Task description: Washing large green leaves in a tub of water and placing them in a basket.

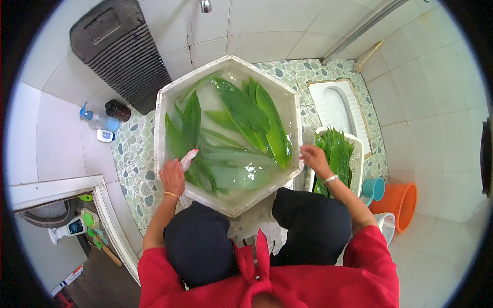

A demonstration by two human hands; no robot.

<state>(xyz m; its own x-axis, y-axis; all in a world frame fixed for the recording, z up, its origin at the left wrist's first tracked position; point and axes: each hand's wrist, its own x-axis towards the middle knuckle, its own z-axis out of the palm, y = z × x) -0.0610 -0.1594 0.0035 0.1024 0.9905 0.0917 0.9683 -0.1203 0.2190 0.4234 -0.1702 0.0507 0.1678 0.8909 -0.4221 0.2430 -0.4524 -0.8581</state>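
A large white hexagonal basin (229, 60) of water stands before my knees, with several long green leaves (241, 113) floating and sunk in it. My left hand (173, 177) is at the basin's left rim, closed round a wet, pale pink cloth (189, 159) that pokes out over the water. At the right rim hovers my right hand (315, 159), fingers loosely bent and apart, with nothing visible in them. Just beyond it, a white basket (358, 167) holds a stack of similar leaves (336, 151), partly covered by my right forearm.
A black washboard (120, 51) leans on the wall at the far left, near a blue-capped bottle (100, 120) and a dark jar (117, 110). A squat toilet (336, 105) lies behind the basket. Right of my arm are a teal dipper (374, 189) and an orange bucket (403, 206).
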